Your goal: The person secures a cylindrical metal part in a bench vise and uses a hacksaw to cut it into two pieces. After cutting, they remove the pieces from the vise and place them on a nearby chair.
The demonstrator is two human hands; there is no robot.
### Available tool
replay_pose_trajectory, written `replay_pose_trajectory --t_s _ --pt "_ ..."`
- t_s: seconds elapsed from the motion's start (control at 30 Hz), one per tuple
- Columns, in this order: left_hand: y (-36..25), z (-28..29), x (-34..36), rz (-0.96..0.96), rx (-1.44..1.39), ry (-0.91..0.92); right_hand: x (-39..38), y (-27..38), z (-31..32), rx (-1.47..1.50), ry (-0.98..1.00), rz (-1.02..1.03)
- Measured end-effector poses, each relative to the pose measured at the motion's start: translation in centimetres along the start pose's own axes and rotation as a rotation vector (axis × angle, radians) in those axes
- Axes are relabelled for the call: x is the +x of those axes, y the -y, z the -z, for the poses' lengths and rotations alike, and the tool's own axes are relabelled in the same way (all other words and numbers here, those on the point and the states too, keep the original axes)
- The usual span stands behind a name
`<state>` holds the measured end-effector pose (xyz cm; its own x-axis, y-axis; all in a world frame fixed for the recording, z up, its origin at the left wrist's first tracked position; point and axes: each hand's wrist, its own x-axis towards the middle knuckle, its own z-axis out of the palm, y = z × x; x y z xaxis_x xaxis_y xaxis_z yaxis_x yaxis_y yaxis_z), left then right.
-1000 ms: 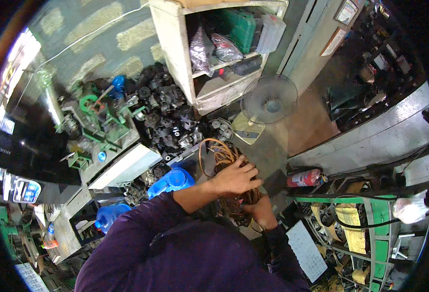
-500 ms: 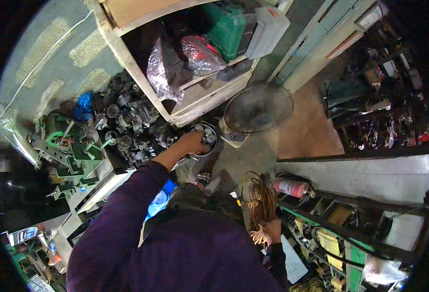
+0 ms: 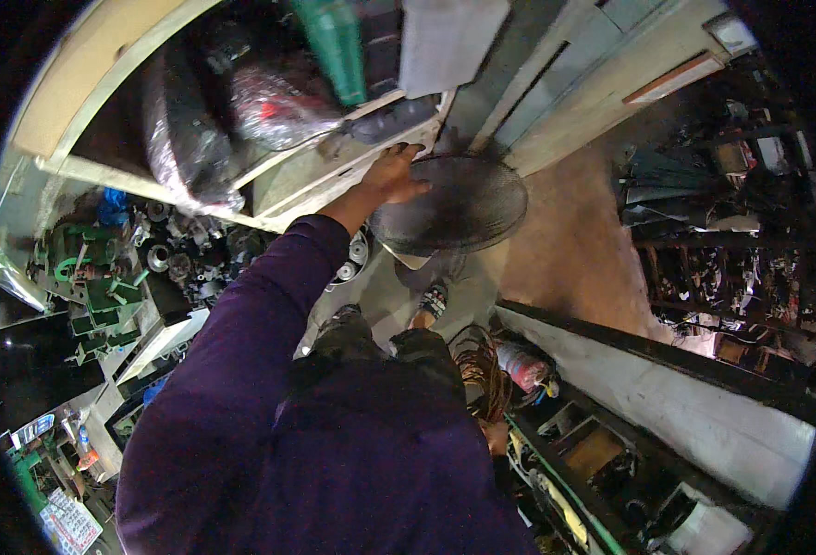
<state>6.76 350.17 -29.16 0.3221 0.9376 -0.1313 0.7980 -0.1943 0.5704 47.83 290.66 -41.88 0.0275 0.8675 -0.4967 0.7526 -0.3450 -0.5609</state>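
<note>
My left hand (image 3: 397, 176) reaches out with its fingers spread and nothing in it. It is beside the upper left rim of a round, dark wire-caged fan (image 3: 459, 208), in front of the pale shelf unit; whether it touches either one I cannot tell. Low at my right side, my right hand (image 3: 494, 437) is closed on a looped bundle of brown cord (image 3: 493, 388). A round metal pan (image 3: 356, 259) holding metal parts sits on the floor below my left forearm, partly hidden by it.
On the pale shelf unit (image 3: 283, 199) are plastic-wrapped items, a green case (image 3: 334, 51) and a grey case (image 3: 447, 42). Metal parts (image 3: 181, 245) are piled at the left near green machinery (image 3: 84, 268). A red fire extinguisher (image 3: 524, 365) lies beside the rack at right.
My left hand has left the pan of metal parts and moved up and forward to the fan. My right hand keeps the cord bundle. The view has shifted, and both feet now show.
</note>
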Motion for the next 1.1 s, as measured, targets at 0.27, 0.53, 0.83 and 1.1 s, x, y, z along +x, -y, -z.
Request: replay_pose_trajectory --t_s 0.27,0.53,0.83,1.1 --pt "-4.6 -4.9 3.9 0.352 0.032 0.043 7.3 -2.7 8.1 -0.022 0.143 -0.145" --pt "-4.0 -5.5 3.6 0.356 0.07 0.044 12.1 -3.3 12.3 -0.057 0.166 -0.092" --pt "-5.4 -6.5 2.7 0.36 0.134 0.008 13.8 -4.5 13.1 -0.093 0.227 -0.066" --pt "-11.0 -8.8 0.9 0.413 0.012 0.073 14.5 -4.5 13.9 -0.144 0.308 -0.046"
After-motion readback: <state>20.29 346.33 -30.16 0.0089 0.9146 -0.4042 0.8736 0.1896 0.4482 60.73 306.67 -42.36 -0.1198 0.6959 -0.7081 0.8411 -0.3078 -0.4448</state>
